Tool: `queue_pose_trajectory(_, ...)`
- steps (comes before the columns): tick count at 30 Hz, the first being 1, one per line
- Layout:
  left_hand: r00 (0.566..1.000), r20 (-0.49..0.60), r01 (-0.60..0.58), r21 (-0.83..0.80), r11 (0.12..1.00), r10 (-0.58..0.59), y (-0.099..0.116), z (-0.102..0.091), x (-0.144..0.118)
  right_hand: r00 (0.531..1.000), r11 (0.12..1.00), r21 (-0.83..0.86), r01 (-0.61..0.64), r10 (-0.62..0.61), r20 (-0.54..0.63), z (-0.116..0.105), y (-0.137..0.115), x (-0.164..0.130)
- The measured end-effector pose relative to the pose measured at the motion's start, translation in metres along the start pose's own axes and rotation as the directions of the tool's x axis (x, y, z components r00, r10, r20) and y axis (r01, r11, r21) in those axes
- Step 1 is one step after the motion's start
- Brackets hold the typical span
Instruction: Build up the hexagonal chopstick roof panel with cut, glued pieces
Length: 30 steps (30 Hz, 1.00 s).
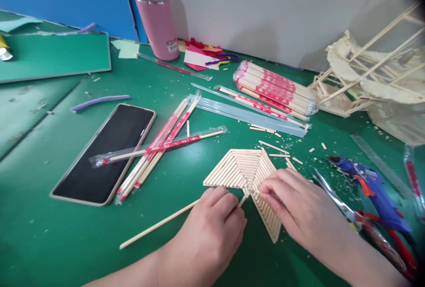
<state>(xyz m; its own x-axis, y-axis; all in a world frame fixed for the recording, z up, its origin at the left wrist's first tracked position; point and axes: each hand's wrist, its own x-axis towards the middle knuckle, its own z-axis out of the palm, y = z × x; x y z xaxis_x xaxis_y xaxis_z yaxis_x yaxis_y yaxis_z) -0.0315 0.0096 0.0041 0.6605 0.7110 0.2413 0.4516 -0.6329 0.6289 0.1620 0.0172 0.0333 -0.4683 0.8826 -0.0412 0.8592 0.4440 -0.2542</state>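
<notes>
My left hand (pixel 215 220) is closed around a plain wooden chopstick (pixel 156 227), which slants out to the lower left. A short stick end shows by its thumb, close to the panel's inner corner. In front lies a fan-shaped panel (pixel 222 169) of short chopstick pieces laid side by side in triangular sections, with a gap on its lower left. My right hand (pixel 295 207) has thumb and forefinger pinched at the panel's middle and covers part of its right section. Whether a small loose piece is also between those fingertips is hard to see.
Wrapped chopsticks (pixel 162 145) lie partly across a phone (pixel 106 154). Behind are clear glue sticks (pixel 245 114), a chopstick bundle (pixel 275 87) and a pink bottle (pixel 156 17). On the right are scissors (pixel 341 205), a blue glue gun (pixel 375 194) and a stick model (pixel 368 70).
</notes>
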Motion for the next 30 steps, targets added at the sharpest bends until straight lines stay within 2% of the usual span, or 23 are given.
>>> queue_pose_trajectory(5, 0.997, 0.063, -0.037, 0.023, 0.999, 0.036, -0.0017, 0.0015, -0.0022, 0.998, 0.997, -0.064, 0.041, -0.038, 0.049, 0.0013, 0.0002, 0.0029)
queue_pose_trajectory(14, 0.99, 0.141, -0.028, 0.089, 0.996, 0.015, 0.0, -0.0012, -0.0014, 0.986, 0.986, -0.155, 0.068, -0.043, 0.159, -0.0019, -0.0009, 0.0066)
queue_pose_trajectory(23, 0.988, 0.152, -0.058, 0.121, 0.991, 0.039, 0.0, 0.0004, -0.0044, 0.986, 0.982, -0.139, 0.124, -0.106, 0.127, -0.0004, -0.0047, 0.0068)
queue_pose_trajectory(30, 0.986, 0.159, -0.069, 0.133, 0.989, 0.048, -0.0014, 0.0013, -0.0035, 0.997, 0.998, -0.015, 0.057, -0.057, 0.048, 0.0033, -0.0079, 0.0034)
